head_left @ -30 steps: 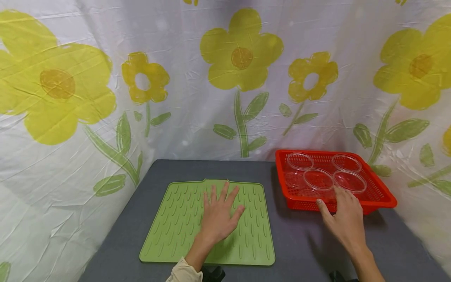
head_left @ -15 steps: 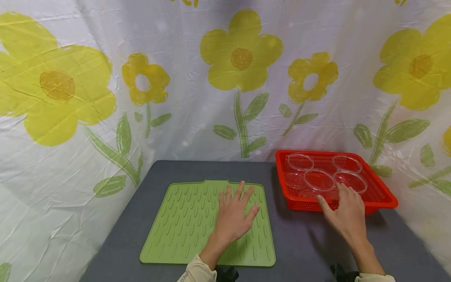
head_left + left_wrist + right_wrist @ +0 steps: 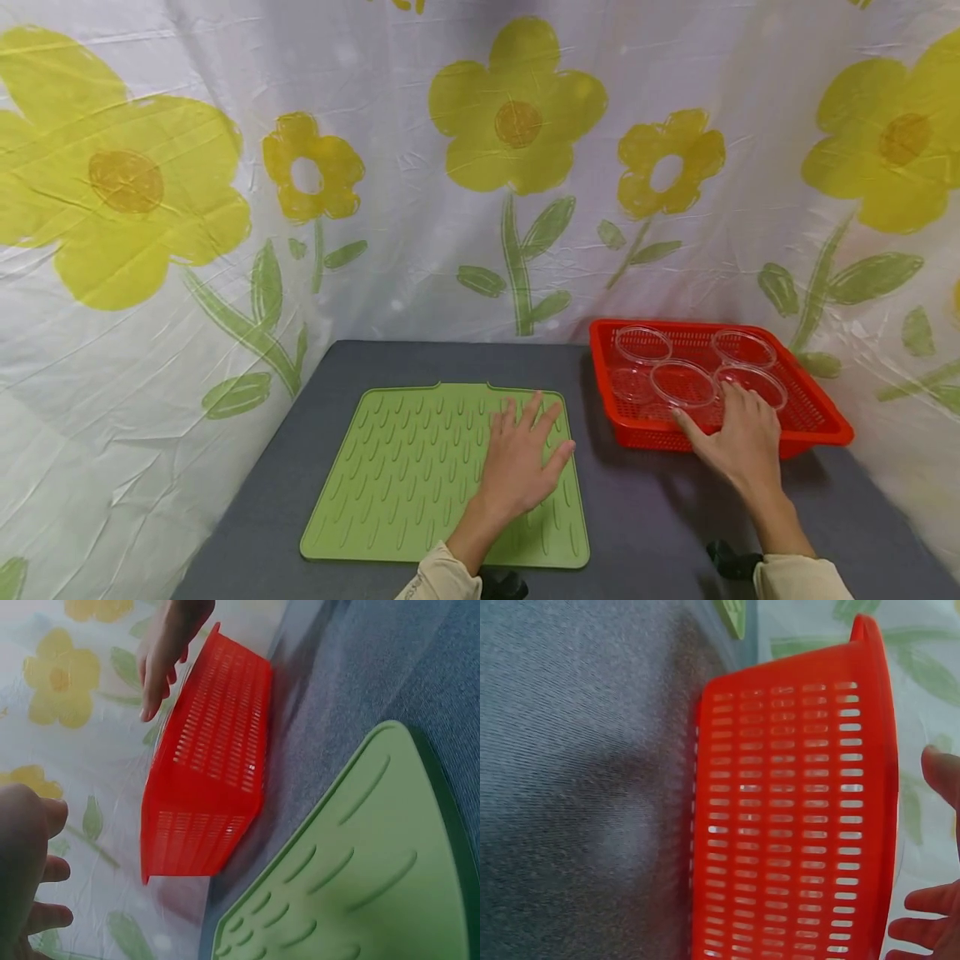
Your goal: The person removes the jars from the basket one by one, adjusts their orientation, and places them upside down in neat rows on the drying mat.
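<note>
My left hand [image 3: 521, 467] hovers over the right half of a green ridged mat [image 3: 390, 483], with its fingers spread and nothing in them. At the right, my right hand [image 3: 738, 442] is above the front rim of a red perforated plastic basket [image 3: 652, 435]. Its fingertips are near the closest clear round container [image 3: 750, 385], and I cannot tell whether they touch it. Several such see-through containers with round rims stand inside the basket. From the right wrist view, the thumb and fingers [image 3: 930, 930] are apart beyond the basket's rim.
A dark grey tabletop [image 3: 615, 517] lies under the mat and basket. Behind it hangs a white sheet [image 3: 405, 250] printed with yellow flowers. The mat lies left of the basket, with a strip of tabletop between them.
My left hand has moved rightward across the mat, toward the basket. My right hand has shifted slightly forward over the basket's front edge. The basket and mat have stayed put.
</note>
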Demonstrator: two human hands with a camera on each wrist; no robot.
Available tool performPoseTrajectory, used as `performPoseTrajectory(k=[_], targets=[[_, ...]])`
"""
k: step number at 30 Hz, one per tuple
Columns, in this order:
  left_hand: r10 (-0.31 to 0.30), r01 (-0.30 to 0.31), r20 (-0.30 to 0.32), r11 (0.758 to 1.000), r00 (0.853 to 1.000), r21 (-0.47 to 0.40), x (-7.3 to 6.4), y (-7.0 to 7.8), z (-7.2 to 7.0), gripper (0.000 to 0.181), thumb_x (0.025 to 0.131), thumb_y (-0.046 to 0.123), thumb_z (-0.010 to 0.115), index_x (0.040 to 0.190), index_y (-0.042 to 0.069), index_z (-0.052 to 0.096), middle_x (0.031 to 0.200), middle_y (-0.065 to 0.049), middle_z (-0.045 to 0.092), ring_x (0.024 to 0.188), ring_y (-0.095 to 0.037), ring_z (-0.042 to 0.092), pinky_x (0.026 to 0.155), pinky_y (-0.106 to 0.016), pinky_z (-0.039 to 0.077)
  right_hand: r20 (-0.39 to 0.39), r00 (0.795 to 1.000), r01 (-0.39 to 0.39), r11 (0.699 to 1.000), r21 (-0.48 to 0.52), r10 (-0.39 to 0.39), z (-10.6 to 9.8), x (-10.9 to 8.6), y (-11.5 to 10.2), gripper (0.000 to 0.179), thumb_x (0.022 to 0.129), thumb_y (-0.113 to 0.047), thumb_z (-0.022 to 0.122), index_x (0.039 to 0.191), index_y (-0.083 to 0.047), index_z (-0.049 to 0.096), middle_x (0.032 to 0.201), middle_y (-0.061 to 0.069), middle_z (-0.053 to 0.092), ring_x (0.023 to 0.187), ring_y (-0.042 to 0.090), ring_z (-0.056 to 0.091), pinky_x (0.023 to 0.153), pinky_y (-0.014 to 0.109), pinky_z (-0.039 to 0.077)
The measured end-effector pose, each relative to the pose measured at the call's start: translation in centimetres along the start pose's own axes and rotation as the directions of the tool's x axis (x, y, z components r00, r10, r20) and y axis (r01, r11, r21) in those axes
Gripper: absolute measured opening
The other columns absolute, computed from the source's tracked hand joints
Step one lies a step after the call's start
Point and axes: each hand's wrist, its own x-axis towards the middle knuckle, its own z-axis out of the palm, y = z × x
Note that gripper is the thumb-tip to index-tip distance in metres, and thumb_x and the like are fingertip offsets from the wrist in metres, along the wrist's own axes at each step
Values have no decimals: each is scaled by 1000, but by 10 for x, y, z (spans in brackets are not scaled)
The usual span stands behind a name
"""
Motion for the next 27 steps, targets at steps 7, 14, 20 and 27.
performPoseTrajectory(k=[7, 14, 20, 27], targets=[[24, -24, -15, 1000, 1000, 14, 5, 7, 7, 52, 104, 48, 47, 150, 25, 51, 159, -7, 46, 147, -46, 39, 118, -64, 32, 53, 999, -2, 1000, -18, 3, 1, 8, -3, 92, 83, -55, 74, 140, 12, 47, 137, 39, 47, 125, 57, 38, 109, 73, 21], [15, -15, -10, 1000, 1000, 3, 6, 15, 10, 52, 104, 50, 45, 150, 26, 52, 160, -5, 45, 147, -45, 39, 119, -63, 32, 131, 990, -51, 996, -69, 60, 3, 12, -4, 99, 85, -64, 68, 143, 13, 43, 138, 41, 43, 123, 60, 34, 109, 76, 13], [19, -19, -5, 1000, 1000, 12, 5, 18, 11, 53, 104, 51, 43, 150, 26, 52, 160, -6, 45, 147, -44, 39, 119, -62, 33, 172, 980, -86, 991, -107, 104, 4, 18, -2, 104, 85, -70, 63, 144, 13, 41, 138, 44, 42, 126, 64, 31, 112, 81, 3], [24, -24, -3, 1000, 1000, -5, 4, 19, 11, 53, 104, 51, 43, 150, 25, 52, 161, -6, 44, 148, -43, 38, 119, -62, 32, 194, 976, -76, 988, -136, 101, 7, 25, 1, 102, 85, -69, 64, 144, 12, 42, 137, 43, 43, 126, 63, 30, 110, 82, 5]])
